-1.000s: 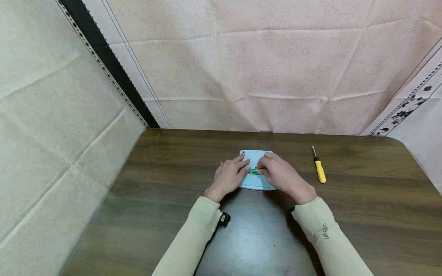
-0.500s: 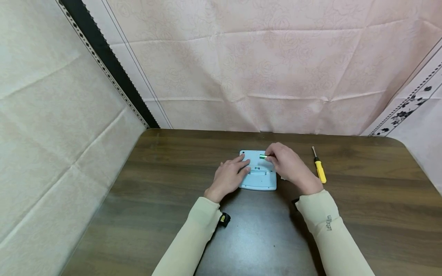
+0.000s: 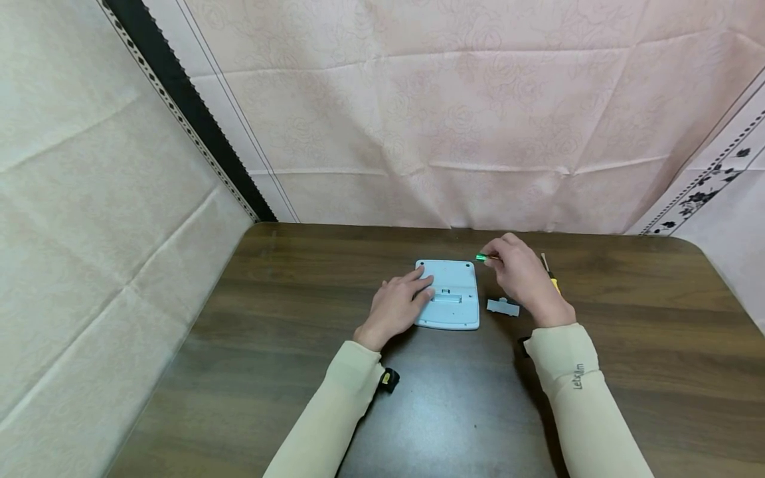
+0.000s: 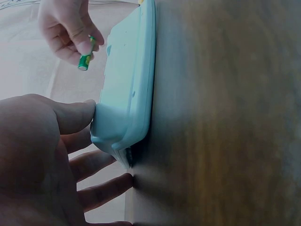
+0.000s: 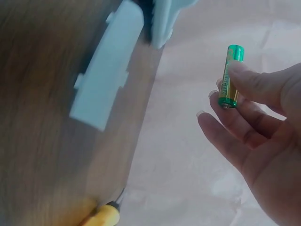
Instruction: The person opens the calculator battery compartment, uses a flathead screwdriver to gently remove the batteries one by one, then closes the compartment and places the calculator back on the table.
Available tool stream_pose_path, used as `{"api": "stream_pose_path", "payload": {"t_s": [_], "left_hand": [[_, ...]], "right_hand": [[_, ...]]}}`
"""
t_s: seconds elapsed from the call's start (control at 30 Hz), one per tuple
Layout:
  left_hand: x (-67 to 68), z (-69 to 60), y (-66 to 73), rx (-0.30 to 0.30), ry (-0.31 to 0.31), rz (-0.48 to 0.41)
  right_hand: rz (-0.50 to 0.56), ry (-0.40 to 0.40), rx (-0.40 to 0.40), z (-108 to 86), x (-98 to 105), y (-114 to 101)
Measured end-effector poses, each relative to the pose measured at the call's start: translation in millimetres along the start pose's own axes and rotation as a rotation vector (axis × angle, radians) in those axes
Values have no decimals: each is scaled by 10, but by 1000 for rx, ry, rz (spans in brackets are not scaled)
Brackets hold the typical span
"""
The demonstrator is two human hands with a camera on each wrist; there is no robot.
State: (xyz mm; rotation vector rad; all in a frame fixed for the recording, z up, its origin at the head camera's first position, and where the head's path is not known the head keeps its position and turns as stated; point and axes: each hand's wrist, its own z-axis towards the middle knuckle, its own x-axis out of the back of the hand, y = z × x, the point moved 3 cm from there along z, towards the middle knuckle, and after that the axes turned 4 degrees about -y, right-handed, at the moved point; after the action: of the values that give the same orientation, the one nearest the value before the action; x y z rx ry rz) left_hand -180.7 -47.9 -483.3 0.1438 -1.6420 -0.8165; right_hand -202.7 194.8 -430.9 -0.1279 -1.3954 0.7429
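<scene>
A light blue device (image 3: pixel 451 318), like a calculator lying on its face, shows an uncovered battery slot in its back. My left hand (image 3: pixel 393 307) rests on its left side with fingers spread; in the left wrist view the thumb touches the back and the other fingers lie by the edge. Off the device's far right corner, my right hand (image 3: pixel 522 275) pinches a green and gold battery (image 5: pixel 226 87) between thumb and fingers, above the table. A small light blue battery cover (image 3: pixel 503 307) with tabs lies on the table, right of the device.
A yellow-handled screwdriver (image 3: pixel 555 284) lies right of my right hand, which partly hides it in the head view. The brown wooden table (image 3: pixel 287 318) ends at a far edge against a pale patterned cloth (image 3: pixel 478 133).
My right hand has lifted the battery out of the slot and carried it right and away past the device. The battery cover has come into sight. My left hand has stayed put.
</scene>
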Motion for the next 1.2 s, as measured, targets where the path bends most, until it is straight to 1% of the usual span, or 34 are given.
{"api": "stream_pose_path", "payload": {"t_s": [0.2, 0.37, 0.47, 0.73, 0.93, 1.2], "left_hand": [[6, -12, 15, -2, 2, -2], [4, -9, 13, -3, 5, 6], [1, -2, 12, -2, 6, 8], [-2, 7, 2, -2, 1, 4], [-3, 9, 1, 1, 0, 6], [6, -6, 2, 0, 2, -2]], "right_hand": [[-7, 5, -24, -15, 1, 131], [-16, -6, -52, -30, -9, 211], [-22, -33, -74, -37, -23, 249], [-38, -153, -149, -39, -88, 346], [-27, -187, -174, -41, -113, 405], [-15, -200, -186, -49, -121, 429]]}}
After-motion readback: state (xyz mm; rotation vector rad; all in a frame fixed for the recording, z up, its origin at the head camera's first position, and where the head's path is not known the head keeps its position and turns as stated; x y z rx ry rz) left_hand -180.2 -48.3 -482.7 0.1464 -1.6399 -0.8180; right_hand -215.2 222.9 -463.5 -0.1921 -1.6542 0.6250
